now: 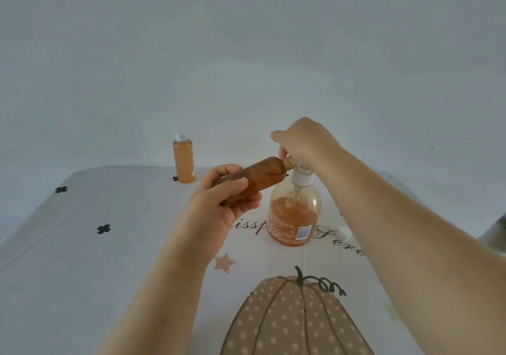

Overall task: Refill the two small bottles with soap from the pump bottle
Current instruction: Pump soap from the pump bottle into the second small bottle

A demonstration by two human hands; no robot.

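Tablecloth (pixel 109 272) below; my left hand (pixel 219 209) grips the small bottle (pixel 260 179), tilted, mouth at the spout of the pump bottle (pixel 295 218). Over the pump, my right hand (pixel 304 144) hides its fingers. If the mouth slips, soap spills.

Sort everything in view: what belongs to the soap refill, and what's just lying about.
Job: open small bottle, held tilted in the left hand, mouth at the nozzle; pump bottle, right hand on its pump; capped small bottle, standing filled; white cap, likely the open bottle's.
Lying about: pumpkin-print tablecloth; grey object at right edge, unidentifiable.
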